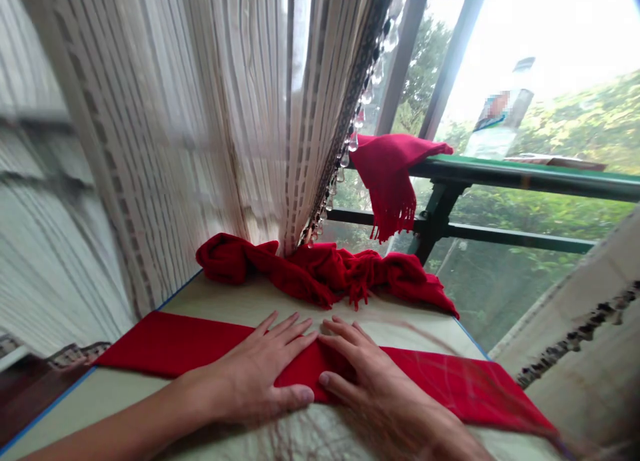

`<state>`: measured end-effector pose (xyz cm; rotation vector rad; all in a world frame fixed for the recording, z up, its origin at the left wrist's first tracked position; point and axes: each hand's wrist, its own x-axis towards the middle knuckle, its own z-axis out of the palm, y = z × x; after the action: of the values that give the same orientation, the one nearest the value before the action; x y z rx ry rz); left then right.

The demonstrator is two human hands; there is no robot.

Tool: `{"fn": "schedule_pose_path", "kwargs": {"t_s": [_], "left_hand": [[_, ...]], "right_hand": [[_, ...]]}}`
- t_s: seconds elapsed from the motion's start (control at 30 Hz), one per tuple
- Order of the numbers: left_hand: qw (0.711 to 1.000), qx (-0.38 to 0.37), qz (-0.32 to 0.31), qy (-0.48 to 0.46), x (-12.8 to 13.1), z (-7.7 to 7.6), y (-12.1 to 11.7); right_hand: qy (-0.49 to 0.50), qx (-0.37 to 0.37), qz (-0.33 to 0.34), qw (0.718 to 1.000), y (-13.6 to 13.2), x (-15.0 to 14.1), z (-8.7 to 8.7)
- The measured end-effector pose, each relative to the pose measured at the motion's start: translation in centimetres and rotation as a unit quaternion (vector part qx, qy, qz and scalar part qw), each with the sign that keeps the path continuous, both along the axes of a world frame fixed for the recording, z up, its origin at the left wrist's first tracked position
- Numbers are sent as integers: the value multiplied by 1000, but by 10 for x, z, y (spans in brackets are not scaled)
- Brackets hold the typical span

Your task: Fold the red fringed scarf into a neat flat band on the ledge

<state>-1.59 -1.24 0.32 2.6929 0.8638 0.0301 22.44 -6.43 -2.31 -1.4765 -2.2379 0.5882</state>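
A red scarf (175,344), folded into a long flat strip, lies across the pale tabletop (400,324) from left to right. My left hand (265,361) rests flat on its middle, fingers stretched out. Beside it my right hand (357,361) lies on the same strip, fingers extended and the thumb apart. The fingertips of both hands nearly meet over the cloth. Behind the strip, a crumpled red scarf (310,271) with a fringe lies bunched along the far edge of the table.
Another red fringed scarf (387,177) hangs over the dark green railing (525,181) by the window. A bottle (500,117) stands on the ledge. A striped sheer curtain (200,114) with a beaded edge falls at the left. Loose strands of hair blur the foreground.
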Motion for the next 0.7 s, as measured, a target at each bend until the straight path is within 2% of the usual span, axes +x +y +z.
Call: {"fn": "schedule_pose_path", "kwargs": {"t_s": [0.33,0.6,0.7], "left_hand": [[1000,-5,3,1,0,-2,2],[999,-16,10,33,2,5,0],[1000,-8,-5,15,0,1,2]], "right_hand": [[-15,1,3,1000,1,1,3],[-9,2,-4,1000,1,0,0],[-2,6,0,1000,1,1,-2]]}}
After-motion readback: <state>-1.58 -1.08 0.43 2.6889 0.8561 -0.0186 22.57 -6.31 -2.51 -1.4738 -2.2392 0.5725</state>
